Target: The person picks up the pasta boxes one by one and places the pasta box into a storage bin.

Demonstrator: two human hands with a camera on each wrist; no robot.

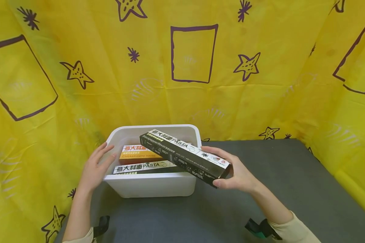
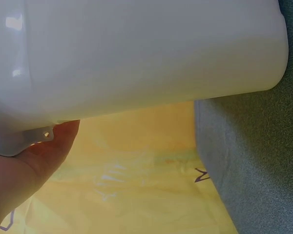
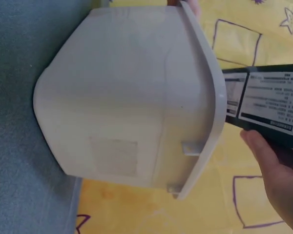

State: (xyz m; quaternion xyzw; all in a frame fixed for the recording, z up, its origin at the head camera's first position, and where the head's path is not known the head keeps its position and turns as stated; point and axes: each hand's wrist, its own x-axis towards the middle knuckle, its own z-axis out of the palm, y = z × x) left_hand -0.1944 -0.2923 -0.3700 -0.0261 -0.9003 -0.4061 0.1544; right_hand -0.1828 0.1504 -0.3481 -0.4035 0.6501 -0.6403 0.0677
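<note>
My right hand (image 1: pixel 235 172) grips the near right end of a long black-and-white pasta box (image 1: pixel 182 153), thumb at its lower edge. The box, labelled black pepper flavor sauce, slants over the front right of a white plastic bin (image 1: pixel 152 187), its far end above the inside. In the right wrist view, the box's printed side (image 3: pixel 271 100) shows beyond the bin's rim. My left hand (image 1: pixel 95 165) rests at the bin's left rim with fingers loosely extended. Inside lie an orange chicken curry pasta box (image 1: pixel 138 156) and another black-and-white pasta box (image 1: pixel 146 167).
The bin stands on a dark grey tabletop (image 1: pixel 261 202) toward its left side. A yellow cloth (image 1: pixel 140 111) with drawn stars and frames hangs behind and along both sides. Black straps (image 1: pixel 102 225) show at both wrists.
</note>
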